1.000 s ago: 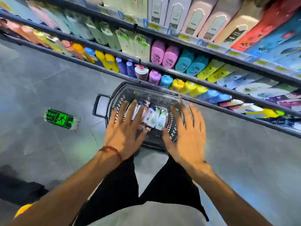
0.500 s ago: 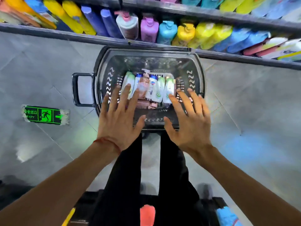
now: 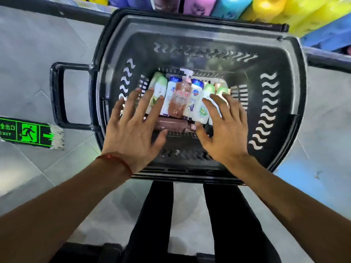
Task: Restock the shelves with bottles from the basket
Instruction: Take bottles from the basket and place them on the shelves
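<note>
We look straight down into a black plastic shopping basket (image 3: 275,59) standing on the grey tiled floor (image 3: 34,54), its loop handle (image 3: 57,93) sticking out to our left. Both of our hands are spread flat above it, palms down, fingers splayed and holding nothing.

Our left hand (image 3: 133,128), with a red thread bracelet (image 3: 115,160) at the wrist, hovers over the left part of the basket, its fingertips reaching across a white bottle with a green cap (image 3: 158,88). Our right hand (image 3: 226,128) hovers over the right part, its fingers lying over another green-capped white bottle (image 3: 204,103) and one more beside it; whether the fingertips touch the bottles we cannot tell.

The bottles lie side by side on the basket floor, caps pointing away from us. In the middle sits a clear pinkish pump bottle (image 3: 179,99), flanked by two white bottles with blue caps (image 3: 171,88). A darker brownish bottle (image 3: 171,125) lies crosswise at their near ends, between our two hands.

Just beyond the basket's far rim runs the bottom shelf (image 3: 322,59), carrying purple, cyan (image 3: 229,6), yellow (image 3: 266,10) and blue bottles. A green exit sign (image 3: 26,131) is stuck to the floor left of the handle. Our black trouser legs (image 3: 152,221) show below the basket.
</note>
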